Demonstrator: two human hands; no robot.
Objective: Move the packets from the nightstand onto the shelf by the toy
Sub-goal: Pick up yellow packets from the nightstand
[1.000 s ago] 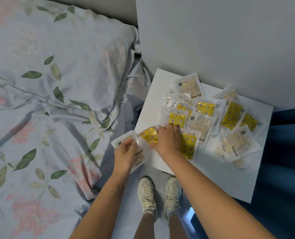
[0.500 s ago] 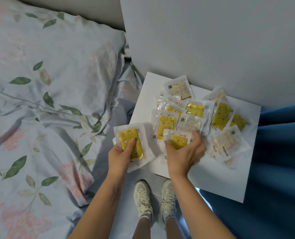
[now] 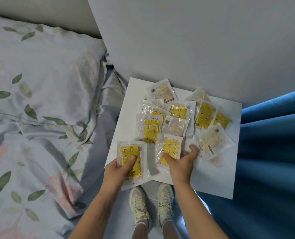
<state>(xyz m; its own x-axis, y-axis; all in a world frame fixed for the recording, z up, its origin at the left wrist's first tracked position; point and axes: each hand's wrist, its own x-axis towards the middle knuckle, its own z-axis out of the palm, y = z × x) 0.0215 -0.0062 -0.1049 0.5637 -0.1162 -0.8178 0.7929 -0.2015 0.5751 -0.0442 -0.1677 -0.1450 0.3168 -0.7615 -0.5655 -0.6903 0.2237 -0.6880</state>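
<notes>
- Head view, hands: the left hand (image 3: 120, 171) holds a small stack of packets, thumb pressed flat on the top yellow packet (image 3: 130, 158) and fingers curled under the stack; it hangs over the near left corner of the white nightstand (image 3: 217, 183), partly past the edge
- Head view, right hand (image 3: 181, 163): it pinches a second yellow packet (image 3: 169, 150) by its near short edge, thumb on top at the left, the other fingers spread and curled round its right side; whether the packet is clear of the tabletop I cannot tell
- Head view, what is left: the loose heap of packets (image 3: 181, 118), some yellow and some pale beige, lies overlapping across the back half of the nightstand, against the grey wall (image 3: 195, 40)
- Head view, the relation that matters: the pinched packet lies just right of the left hand's stack, long axis running away from the person, about parallel to the stack's top packet; I judge a short sideways carry to the left would lay it on the stack with no turn needed
- Head view, nearer hand: the right hand sits closest to the heap, with the beige packet (image 3: 214, 140) just beyond its fingertips, so it looks the natural one to keep collecting
- Head view, surroundings: a floral bedsheet (image 3: 39, 118) to the left, a blue curtain (image 3: 272, 152) to the right; neither shelf nor toy is in sight
</notes>
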